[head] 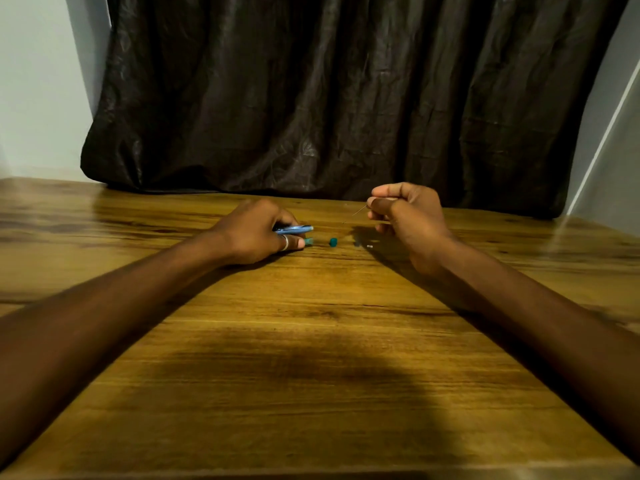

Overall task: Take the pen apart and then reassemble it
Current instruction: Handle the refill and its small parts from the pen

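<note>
Wood, glossy and streaked with dark grain, makes up the table, which fills the lower part of the view; a broad shadow lies across its near half. Behind its far edge hangs a dark crinkled curtain, with pale wall on either side.

Two hands are at work near the far edge. The left hand rests on the wood, fingers curled shut around a blue barrel that sticks out to the right; a ring sits on one finger, and a teal piece shows just past the fingertips. The right hand is raised off the table, thumb and forefinger pinched together on one thin refill that slants down toward the left.

Between the hands, on the wood, lie one teal cap and one tiny pale part, too small to identify, near each other but apart.

Both forearms run in from the near corners. The table's middle and near half are bare, and wide stretches stay free to the left and right of the hands.
</note>
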Available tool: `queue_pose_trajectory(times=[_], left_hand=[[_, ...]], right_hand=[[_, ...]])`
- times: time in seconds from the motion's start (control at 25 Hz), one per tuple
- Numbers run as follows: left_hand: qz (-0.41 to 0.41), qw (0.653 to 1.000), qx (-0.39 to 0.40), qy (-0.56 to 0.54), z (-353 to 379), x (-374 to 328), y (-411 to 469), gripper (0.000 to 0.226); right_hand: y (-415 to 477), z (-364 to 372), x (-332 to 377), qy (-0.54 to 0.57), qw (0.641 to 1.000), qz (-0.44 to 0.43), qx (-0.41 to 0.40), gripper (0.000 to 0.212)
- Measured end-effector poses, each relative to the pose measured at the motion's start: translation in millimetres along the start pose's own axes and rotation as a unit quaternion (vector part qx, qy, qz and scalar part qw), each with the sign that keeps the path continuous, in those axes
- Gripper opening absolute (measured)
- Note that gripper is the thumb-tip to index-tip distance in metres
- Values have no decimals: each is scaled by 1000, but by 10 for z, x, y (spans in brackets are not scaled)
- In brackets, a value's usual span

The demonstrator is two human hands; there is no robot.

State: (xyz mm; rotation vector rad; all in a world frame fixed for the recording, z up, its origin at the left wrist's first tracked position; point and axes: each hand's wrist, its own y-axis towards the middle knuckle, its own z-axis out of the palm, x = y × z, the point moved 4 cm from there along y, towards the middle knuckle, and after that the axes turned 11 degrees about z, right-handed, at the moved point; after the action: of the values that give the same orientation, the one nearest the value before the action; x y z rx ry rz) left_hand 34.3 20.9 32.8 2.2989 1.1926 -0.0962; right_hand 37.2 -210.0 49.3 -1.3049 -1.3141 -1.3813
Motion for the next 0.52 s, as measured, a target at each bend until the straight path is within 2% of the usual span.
queue_pose_trajectory(times=[0.28, 0.36, 0.48, 0.52], left_hand=[[7, 999, 25, 38, 45, 28, 27, 8], [9, 999, 19, 38, 28, 35, 30, 10], [3, 999, -23, 24, -34, 29, 46, 30], [3, 999, -35, 12, -45, 17, 53, 30]], right_hand=[[-33, 30, 0, -22, 1000, -3, 13, 16], [-36, 29, 2, -27, 1000, -1, 14, 16], [-41, 10, 17, -28, 999, -4, 15, 16], [-44, 1, 19, -25, 1000, -5, 14, 16]])
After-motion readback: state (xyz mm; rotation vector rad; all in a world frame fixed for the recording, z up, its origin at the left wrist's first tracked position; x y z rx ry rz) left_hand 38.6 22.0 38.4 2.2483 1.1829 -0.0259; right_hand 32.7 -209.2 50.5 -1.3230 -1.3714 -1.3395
